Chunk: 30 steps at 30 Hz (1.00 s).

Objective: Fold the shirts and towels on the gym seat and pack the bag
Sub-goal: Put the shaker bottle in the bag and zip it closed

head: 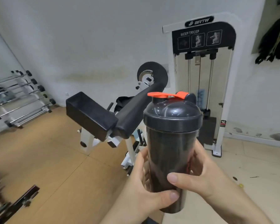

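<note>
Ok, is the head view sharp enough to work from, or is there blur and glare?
Head view: the shaker bottle is sharp, with only small highlights on its lid; head view, bottom left: the dark equipment is smeared by blur; head view, right: wide-angle distortion leans the weight machine.

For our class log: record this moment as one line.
left hand: grips dark plastic shaker bottle with orange cap | right hand: grips it too | bottle: upright, lid on
</note>
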Motion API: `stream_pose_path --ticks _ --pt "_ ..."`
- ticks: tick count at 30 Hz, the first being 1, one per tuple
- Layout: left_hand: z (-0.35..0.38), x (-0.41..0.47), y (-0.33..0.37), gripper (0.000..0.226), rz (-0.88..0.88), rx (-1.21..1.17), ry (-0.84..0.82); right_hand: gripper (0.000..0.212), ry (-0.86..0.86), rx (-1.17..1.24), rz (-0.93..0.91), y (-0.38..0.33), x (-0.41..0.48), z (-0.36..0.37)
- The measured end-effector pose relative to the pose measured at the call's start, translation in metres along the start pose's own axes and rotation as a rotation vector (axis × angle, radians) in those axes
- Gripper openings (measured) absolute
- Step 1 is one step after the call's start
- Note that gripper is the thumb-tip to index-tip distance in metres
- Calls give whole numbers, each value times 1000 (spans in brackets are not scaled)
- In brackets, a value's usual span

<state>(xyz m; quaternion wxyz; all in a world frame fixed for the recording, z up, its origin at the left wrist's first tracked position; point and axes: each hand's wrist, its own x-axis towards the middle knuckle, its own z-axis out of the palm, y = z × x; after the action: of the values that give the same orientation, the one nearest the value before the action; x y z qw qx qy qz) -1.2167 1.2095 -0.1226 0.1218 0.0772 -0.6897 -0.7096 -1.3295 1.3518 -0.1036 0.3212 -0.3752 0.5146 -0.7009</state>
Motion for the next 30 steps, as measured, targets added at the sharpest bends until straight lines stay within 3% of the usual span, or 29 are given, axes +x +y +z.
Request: stream_pose_path --ticks 8,14,18,21,25,30 --pt "-60 -89 -16 100 -87 41 64 72 29 -150 111 32 -21 91" --pt "-147 -151 -15 76 -98 178 173 71 -42 -174 124 67 -6 205" --pt "-233 -214 -42 88 -41 408 413 74 147 -193 61 121 8 324" --pt "-296 -269 -47 87 -81 441 456 75 229 -175 73 155 26 408" --pt "-389 -322 -24 52 -158 181 443 82 27 -77 190 165 71 475" --pt "-463 -339 -7 50 -265 28 301 71 -275 71 341 184 120 529"
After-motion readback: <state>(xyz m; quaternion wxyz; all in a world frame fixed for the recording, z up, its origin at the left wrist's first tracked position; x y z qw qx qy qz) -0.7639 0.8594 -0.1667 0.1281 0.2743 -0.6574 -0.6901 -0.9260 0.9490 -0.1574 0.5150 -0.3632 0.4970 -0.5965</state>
